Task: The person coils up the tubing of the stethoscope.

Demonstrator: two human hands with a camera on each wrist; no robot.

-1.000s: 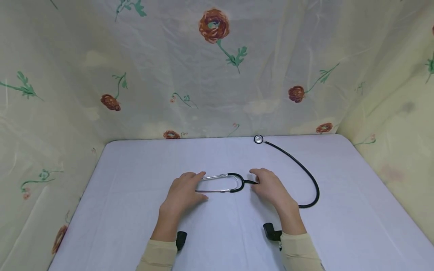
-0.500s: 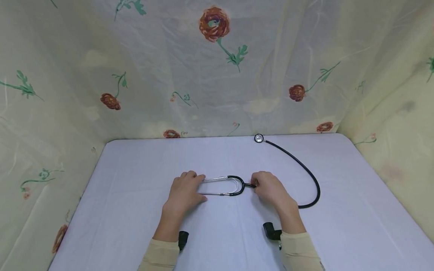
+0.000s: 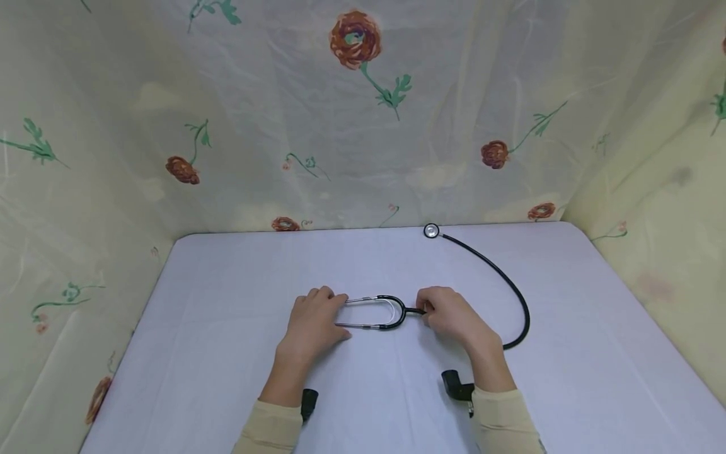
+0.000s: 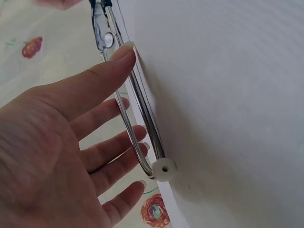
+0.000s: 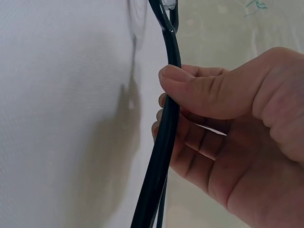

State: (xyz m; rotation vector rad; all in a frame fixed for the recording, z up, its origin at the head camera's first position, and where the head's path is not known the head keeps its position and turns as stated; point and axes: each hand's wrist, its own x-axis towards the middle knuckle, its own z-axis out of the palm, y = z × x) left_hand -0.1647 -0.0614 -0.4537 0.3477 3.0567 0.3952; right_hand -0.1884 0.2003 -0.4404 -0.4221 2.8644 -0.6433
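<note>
A stethoscope (image 3: pixel 397 309) lies on the white table (image 3: pixel 227 277). Its black tube (image 3: pixel 510 287) curves back to the chest piece (image 3: pixel 432 231) at the far edge. My left hand (image 3: pixel 317 315) rests flat over the ends of the metal ear tubes (image 4: pixel 142 109). Its fingers (image 4: pixel 95 85) are straight, the thumb touches one tube, and a white ear tip (image 4: pixel 164 169) shows below them. My right hand (image 3: pixel 448 314) pinches the black tube (image 5: pixel 166 133) just right of the yoke, between thumb (image 5: pixel 209 90) and curled fingers.
Floral cloth (image 3: pixel 363 126) hangs as walls behind the table and on both sides. Black wrist cameras (image 3: pixel 456 386) sit at both sleeves. Bare tabletop lies to the left and right of the hands.
My right hand has curled its fingers round the black tube beside the yoke. My left hand has slid slightly right along the ear tubes. The stethoscope has barely shifted.
</note>
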